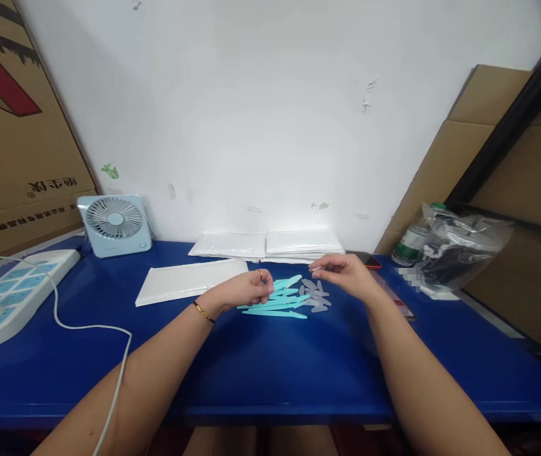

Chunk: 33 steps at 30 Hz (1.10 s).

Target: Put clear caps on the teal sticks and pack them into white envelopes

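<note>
Slim turquoise sticks that look like eyebrow razors lie in a loose pile on the blue table. Beside them, on the right, is a small heap of translucent plastic caps. My left hand is closed in a pinch over the pile's left part, and a turquoise eyebrow razor sticks out past its fingertips; the fingers hide its other end. Above and right of the caps, my right hand pinches a small translucent cap between thumb and fingers.
A white padded mailer lies left of the pile; stacked mailers rest against the wall. A blue fan, a power strip and a white cable are left. A bottle and a plastic bag stand right.
</note>
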Motion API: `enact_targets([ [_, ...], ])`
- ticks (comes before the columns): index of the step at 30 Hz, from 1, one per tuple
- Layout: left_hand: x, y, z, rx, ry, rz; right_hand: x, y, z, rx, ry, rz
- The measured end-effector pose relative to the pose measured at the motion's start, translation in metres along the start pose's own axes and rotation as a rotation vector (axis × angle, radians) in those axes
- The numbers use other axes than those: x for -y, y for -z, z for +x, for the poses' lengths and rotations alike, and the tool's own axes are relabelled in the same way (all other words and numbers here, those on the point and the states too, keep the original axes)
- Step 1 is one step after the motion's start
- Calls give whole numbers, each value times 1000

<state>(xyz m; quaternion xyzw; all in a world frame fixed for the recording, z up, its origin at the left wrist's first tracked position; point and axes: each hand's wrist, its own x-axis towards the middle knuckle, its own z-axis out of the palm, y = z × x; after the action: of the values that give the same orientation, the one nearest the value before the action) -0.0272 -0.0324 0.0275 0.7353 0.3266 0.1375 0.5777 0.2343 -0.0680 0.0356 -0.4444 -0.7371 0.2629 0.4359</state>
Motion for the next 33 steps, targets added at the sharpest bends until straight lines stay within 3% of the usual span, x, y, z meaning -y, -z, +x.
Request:
enact_targets([
  [6,0,0,0,129,45,-154,9,-15,1,123,118,-39],
  [10,-1,2,-1,140,64,-166,9,-8,-1,59,84,-64],
  [12,1,4,0,66,25,-104,6,-1,-1,-29,47,-37],
  [16,6,7,3,-205,-109,136,-2,1,2,-191,-55,125],
  [23,11,7,8,-519,-207,543,-5,-20,8,-182,-219,390],
  [33,10,3,8,-507,-192,527,-5,-33,9,-110,-186,414],
])
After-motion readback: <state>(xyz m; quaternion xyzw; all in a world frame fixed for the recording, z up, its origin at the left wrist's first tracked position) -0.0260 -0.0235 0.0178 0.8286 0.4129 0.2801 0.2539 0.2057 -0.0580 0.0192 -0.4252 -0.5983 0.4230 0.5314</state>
